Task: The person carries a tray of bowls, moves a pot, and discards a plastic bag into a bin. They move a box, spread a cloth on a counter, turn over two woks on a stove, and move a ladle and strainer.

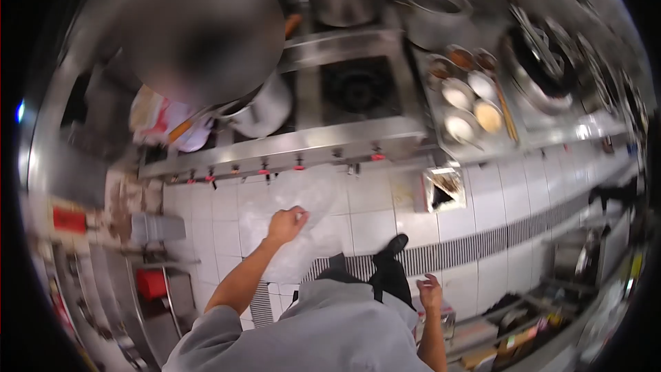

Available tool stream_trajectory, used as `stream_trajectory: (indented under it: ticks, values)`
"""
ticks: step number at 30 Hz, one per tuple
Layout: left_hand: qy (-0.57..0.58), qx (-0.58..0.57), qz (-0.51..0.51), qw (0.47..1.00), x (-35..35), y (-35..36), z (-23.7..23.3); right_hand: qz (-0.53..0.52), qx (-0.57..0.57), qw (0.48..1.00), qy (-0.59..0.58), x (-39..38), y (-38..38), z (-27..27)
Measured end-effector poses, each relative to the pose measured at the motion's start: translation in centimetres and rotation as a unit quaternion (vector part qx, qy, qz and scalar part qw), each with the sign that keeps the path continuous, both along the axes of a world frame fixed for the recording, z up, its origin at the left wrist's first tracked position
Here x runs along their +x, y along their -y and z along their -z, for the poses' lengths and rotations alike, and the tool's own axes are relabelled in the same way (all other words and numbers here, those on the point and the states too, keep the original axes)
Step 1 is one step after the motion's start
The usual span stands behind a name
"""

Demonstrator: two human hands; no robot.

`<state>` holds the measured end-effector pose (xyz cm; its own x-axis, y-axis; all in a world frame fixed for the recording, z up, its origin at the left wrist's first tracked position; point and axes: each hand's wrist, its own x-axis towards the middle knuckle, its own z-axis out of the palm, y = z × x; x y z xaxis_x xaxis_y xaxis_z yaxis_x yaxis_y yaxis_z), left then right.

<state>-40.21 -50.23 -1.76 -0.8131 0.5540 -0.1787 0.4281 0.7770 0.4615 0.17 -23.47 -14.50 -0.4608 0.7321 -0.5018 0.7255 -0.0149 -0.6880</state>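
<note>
Held out over the tiled floor, my left hand (pixel 286 225) is closed on a thin clear plastic bag (pixel 303 255), which spreads around and below it. My right hand (pixel 430 292) hangs low at my right side, its fingers partly curled and blurred; whether anything is in it cannot be made out. Ahead of me stands a steel stove (pixel 358 139) with red knobs along its front. A metal pot (pixel 265 107) sits at its left part, beneath a large blurred round shape.
Bowls of powders and seasonings (pixel 458 93) stand on the counter right of the burner (pixel 361 86). A foil-lined box (pixel 443 189) is below the counter edge. A floor drain grate (pixel 482 238) crosses the tiles. Shelves (pixel 148 303) stand at left, a low rack (pixel 523 324) at right.
</note>
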Motion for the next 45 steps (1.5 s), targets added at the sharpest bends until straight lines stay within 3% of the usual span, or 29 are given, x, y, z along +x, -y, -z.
stream_trajectory:
  ticks: [1,3,4,5,6,8,9,11,14,17,19,20,22,23,24,25,26,27,28,29,32,33,34,36,37,38,40,43,45]
  values:
    - [-0.012,0.051,-0.007,0.999,0.8,1.1,-1.2,-0.062,-0.017,0.997,-0.049,-3.4,0.8,-0.2]
    - [-0.036,0.108,-0.045,0.993,2.9,4.0,-4.3,-0.15,-0.165,0.969,-0.103,-11.3,4.5,-3.6]
    - [-0.011,0.198,-0.106,0.974,4.5,5.5,-6.3,-0.152,-0.283,0.941,-0.103,-15.1,7.1,-6.6]
    - [0.01,0.288,-0.164,0.943,5.8,7.0,-7.6,-0.13,-0.399,0.901,-0.113,-16.6,9.2,-2.6]
    - [-0.008,0.294,-0.194,0.936,7.1,8.8,-8.3,-0.048,-0.549,0.829,-0.091,-19.2,11.9,-2.0]
    - [-0.037,0.447,-0.35,0.822,10.4,12.4,-8.2,-0.103,-0.601,0.779,-0.145,-22.5,17.9,1.2]
    - [-0.055,0.451,-0.377,0.807,12.1,14.5,-7.3,-0.132,-0.603,0.771,-0.155,-24.3,20.6,1.1]
    - [0.083,0.372,-0.509,0.772,15.2,17.8,-3.3,-0.262,-0.559,0.772,-0.152,-27.6,26.5,-2.2]
    - [0.077,0.483,-0.527,0.695,22.0,22.8,10.8,-0.515,-0.462,0.708,-0.145,-29.5,33.7,-8.9]
    - [0.191,0.529,-0.503,0.656,24.0,24.8,6.7,-0.671,-0.412,0.602,-0.132,-28.9,38.2,-10.0]
    - [0.215,0.516,-0.486,0.672,24.6,25.2,3.2,-0.399,-0.6,0.682,0.121,-28.9,39.5,-5.6]
    - [0.215,0.504,-0.479,0.686,24.7,25.5,1.5,-0.431,-0.596,0.661,0.15,-29.2,40.0,-4.2]
    - [0.211,0.474,-0.485,0.705,25.0,27.2,-1.4,-0.469,-0.543,0.696,0.026,-30.2,41.0,-2.0]
    - [0.204,0.461,-0.498,0.706,25.5,28.5,-2.7,-0.484,-0.542,0.686,0.038,-31.1,41.9,-0.3]
    - [0.195,0.468,-0.511,0.694,26.2,29.3,-3.0,-0.466,-0.502,0.728,-0.004,-32.4,42.7,1.5]
    - [0.138,0.475,-0.589,0.639,27.5,30.4,-3.1,-0.449,-0.464,0.762,-0.046,-33.4,44.2,2.5]
    - [0.08,0.476,-0.659,0.576,28.7,31.4,-3.3,-0.47,-0.464,0.75,-0.034,-34.4,45.7,0.5]
    - [0.067,0.477,-0.678,0.555,30.0,32.5,-4.1,-0.452,-0.579,0.678,-0.007,-34.8,47.9,-4.3]
    - [0.114,0.555,-0.694,0.445,31.2,33.9,-5.1,-0.421,-0.683,0.597,0.026,-34.6,50.5,-6.8]
    - [0.155,0.626,-0.691,0.326,32.3,35.2,-5.4,-0.437,-0.683,0.583,0.049,-33.9,53.2,-5.6]
    - [0.095,0.693,-0.644,0.308,32.1,38.6,-0.1,-0.58,-0.52,0.608,0.156,-30.2,60.6,0.0]
    - [0.056,0.755,-0.616,0.216,31.4,40.3,-0.7,-0.614,-0.456,0.619,0.179,-28.9,62.4,1.5]
    - [0.058,0.758,-0.614,0.212,31.9,42.7,2.6,-0.643,-0.39,0.627,0.202,-27.8,64.4,2.3]
    - [0.103,0.744,-0.645,0.142,32.7,47.5,11.1,-0.871,-0.3,0.389,-0.034,-25.5,72.2,-1.3]
    - [0.119,0.744,-0.642,0.143,32.9,49.5,11.3,-0.848,-0.343,0.403,0.026,-25.6,74.9,-6.9]
    - [0.104,0.73,-0.656,0.161,32.8,51.5,11.1,-0.842,-0.339,0.418,0.029,-26.2,76.7,-7.2]
    - [0.073,0.702,-0.676,0.212,31.5,57.0,10.6,-0.961,-0.116,0.154,-0.199,-28.7,80.4,-7.8]
    - [0.008,0.657,-0.7,0.282,28.7,64.2,10.1,-0.943,-0.182,0.237,-0.144,-32.9,86.2,-15.5]
    - [0.027,0.691,-0.662,0.288,25.5,67.4,11.7,-0.949,-0.16,0.246,-0.111,-34.9,88.1,-14.5]
